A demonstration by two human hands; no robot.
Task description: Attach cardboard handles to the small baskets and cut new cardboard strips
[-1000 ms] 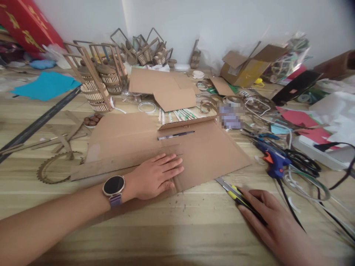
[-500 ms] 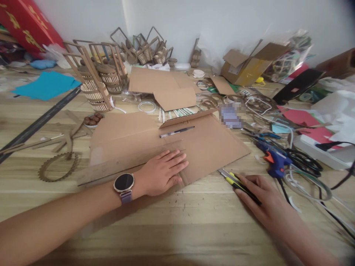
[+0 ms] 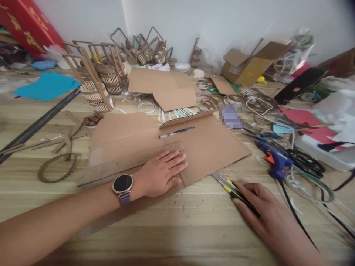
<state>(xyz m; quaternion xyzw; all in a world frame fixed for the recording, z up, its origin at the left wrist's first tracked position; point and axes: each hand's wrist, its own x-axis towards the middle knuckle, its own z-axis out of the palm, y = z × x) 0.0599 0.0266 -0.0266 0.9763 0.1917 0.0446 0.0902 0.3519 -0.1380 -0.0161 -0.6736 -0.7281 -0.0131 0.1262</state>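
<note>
Utility knife (image 3: pixel 232 191) sits R of centre, just off the near edge of the cardboard sheet (image 3: pixel 210 151). Long axis on a diag.: blade end pointing up-L, away from the person, butt end down-R, into the palm. Blade tip's right at the card edge; can't tell if it's under or just short. Sheet's mid-table, spread roughly L to R, near edge slanting away toward its R corner.

R hand (image 3: pixel 266 208): clamped on the knife handle, thumb on the near side, fingers on the far, low over the table. L hand (image 3: pixel 163 173): palm down, flat, fingers a bit apart, nothing gripped, just lying on the card. Watch (image 3: pixel 122 183) on that wrist, round dark face, purple strap.

Materials, quick: sheet's brown corrugated card, matte, creased, w/ a flap (image 3: pixel 191 117) standing up along the far edge. Knife's blk & yellow, w/ a slim grey metal blade. Pen (image 3: pixel 177 132), clear & dark barrel, lies on the card beyond the L hand. Table (image 3: pixel 149 229): pale wood grain, dark crumbs nr the card. Glue gun (image 3: pixel 277 162), blue w/ orange trigger, R of the knife. Slatted baskets (image 3: pixel 95 96), tall handles, stand far L.
</note>
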